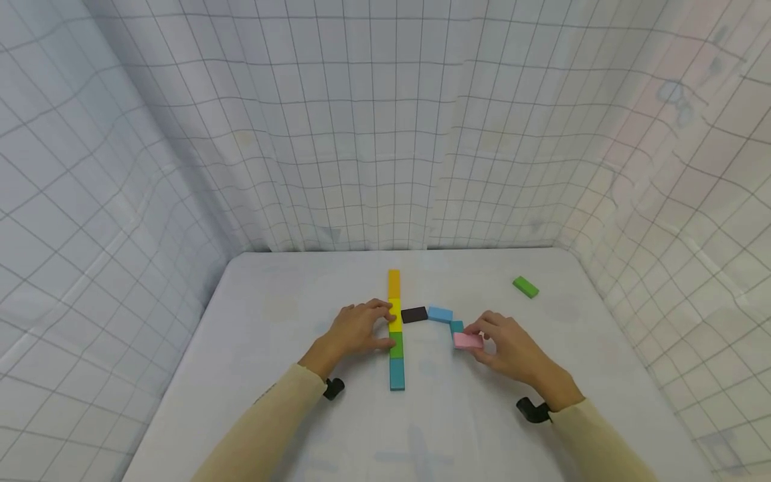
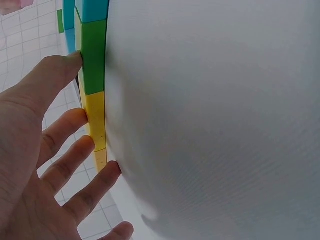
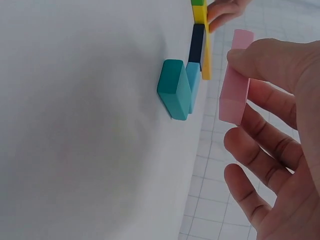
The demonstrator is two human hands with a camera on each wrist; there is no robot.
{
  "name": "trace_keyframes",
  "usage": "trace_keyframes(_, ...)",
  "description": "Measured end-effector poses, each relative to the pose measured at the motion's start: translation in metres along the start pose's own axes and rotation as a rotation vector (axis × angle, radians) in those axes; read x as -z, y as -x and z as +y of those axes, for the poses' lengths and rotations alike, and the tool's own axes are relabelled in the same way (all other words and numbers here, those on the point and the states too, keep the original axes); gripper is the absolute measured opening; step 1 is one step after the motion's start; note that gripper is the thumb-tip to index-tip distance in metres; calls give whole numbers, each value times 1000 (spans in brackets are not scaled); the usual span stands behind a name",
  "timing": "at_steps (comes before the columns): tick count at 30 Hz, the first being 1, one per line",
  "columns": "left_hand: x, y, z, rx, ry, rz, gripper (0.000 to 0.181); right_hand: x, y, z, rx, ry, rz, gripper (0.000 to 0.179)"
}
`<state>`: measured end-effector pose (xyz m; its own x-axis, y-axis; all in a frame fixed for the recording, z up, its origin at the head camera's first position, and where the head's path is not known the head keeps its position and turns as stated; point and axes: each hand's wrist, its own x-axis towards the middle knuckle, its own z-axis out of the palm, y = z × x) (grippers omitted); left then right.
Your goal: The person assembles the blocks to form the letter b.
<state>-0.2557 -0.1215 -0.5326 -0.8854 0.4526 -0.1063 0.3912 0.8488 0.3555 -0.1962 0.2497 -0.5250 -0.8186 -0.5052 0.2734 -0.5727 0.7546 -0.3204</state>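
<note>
My right hand (image 1: 508, 348) pinches a pink block (image 1: 468, 341) between thumb and fingers. In the right wrist view the pink block (image 3: 236, 82) is held off the table, near a teal block (image 3: 175, 90). My left hand (image 1: 355, 328) rests against a straight row of blocks, its fingers spread and fairly straight. Its thumb touches the green block (image 2: 93, 57), and its fingertips are at the yellow block (image 2: 96, 120). An orange-yellow block (image 1: 394, 284) forms the row's far end and a teal block (image 1: 397, 375) its near end.
From the row's right side a black block (image 1: 414, 314) and a light blue block (image 1: 440, 314) lead toward the other teal block (image 1: 456, 327). A loose green block (image 1: 526, 286) lies at the back right of the white table (image 1: 289, 288). Gridded curtains (image 1: 361, 134) surround it.
</note>
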Motion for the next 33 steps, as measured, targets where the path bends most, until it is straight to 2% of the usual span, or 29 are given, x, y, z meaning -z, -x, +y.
trace_keyframes(7,-1,0,-1,12,-5,-4,55,-8,-6,-13,42,24,-29,33)
trace_keyframes(18,2,-1,0,6,-6,-2,55,-19,-14,-33,30,36,-133,32)
trace_keyframes(25,4,-2,-1,6,-28,0,55,-28,-20,-42,61,35,-164,31)
trace_keyframes(33,-1,-4,-1,6,-23,-9,55,-41,-20,-47,126,49,-205,30)
